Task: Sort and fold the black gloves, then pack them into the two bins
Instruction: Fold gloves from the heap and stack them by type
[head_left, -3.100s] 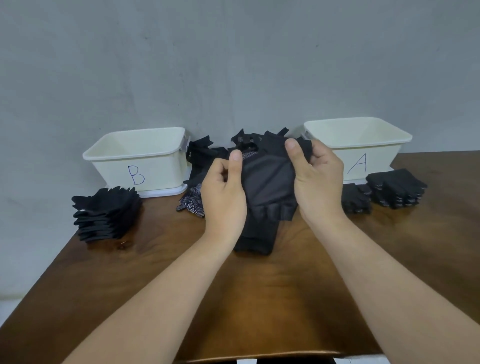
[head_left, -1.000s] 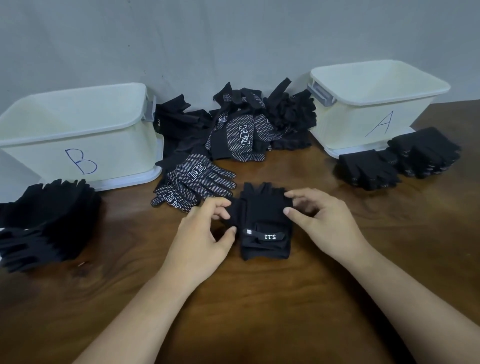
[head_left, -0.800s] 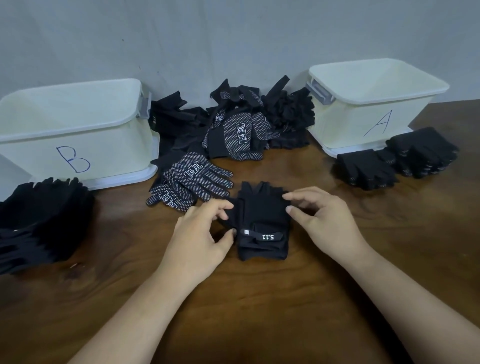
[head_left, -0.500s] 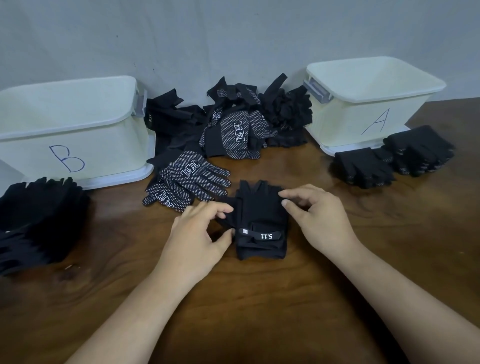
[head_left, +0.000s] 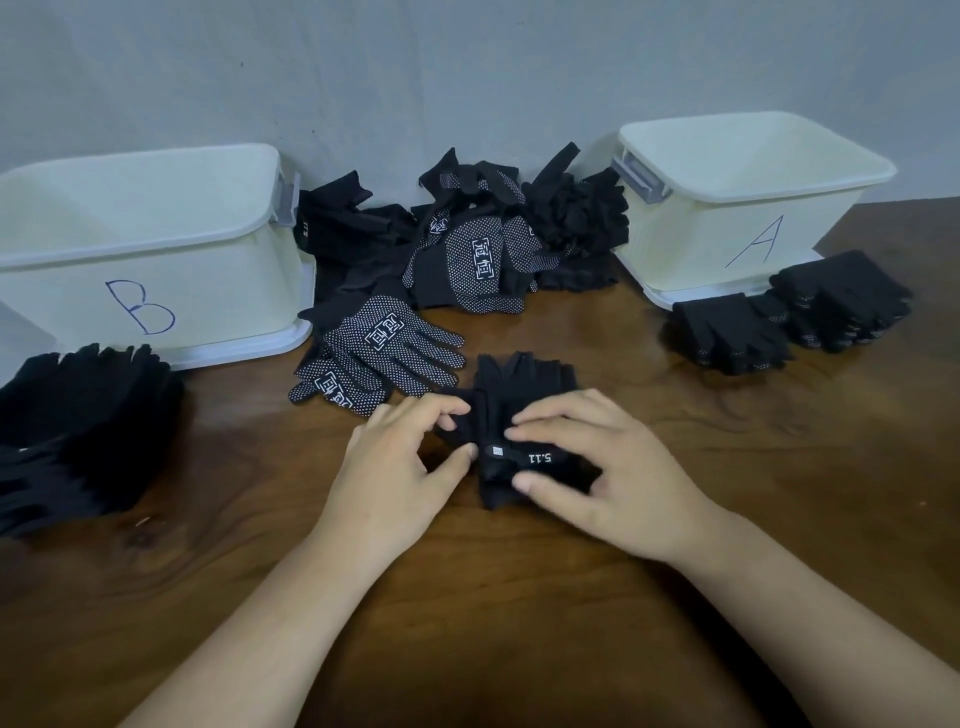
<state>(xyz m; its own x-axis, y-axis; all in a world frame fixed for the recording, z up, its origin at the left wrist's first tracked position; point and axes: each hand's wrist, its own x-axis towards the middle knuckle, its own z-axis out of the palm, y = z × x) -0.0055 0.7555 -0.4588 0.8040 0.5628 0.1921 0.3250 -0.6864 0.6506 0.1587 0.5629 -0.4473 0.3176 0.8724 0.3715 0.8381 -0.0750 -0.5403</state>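
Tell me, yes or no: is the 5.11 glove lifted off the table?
No, the 5.11 glove lies flat on the table, with the left hand pinching its edge and the right hand holding it.

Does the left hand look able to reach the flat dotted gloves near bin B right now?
Probably yes: the dotted gloves lie uncovered just beyond the left hand, though it pinches the folded glove and must let go first.

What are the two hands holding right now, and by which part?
A black fingerless glove lying on the table. The left hand pinches its left edge; the right hand pinches its strap end between fingers and thumb.
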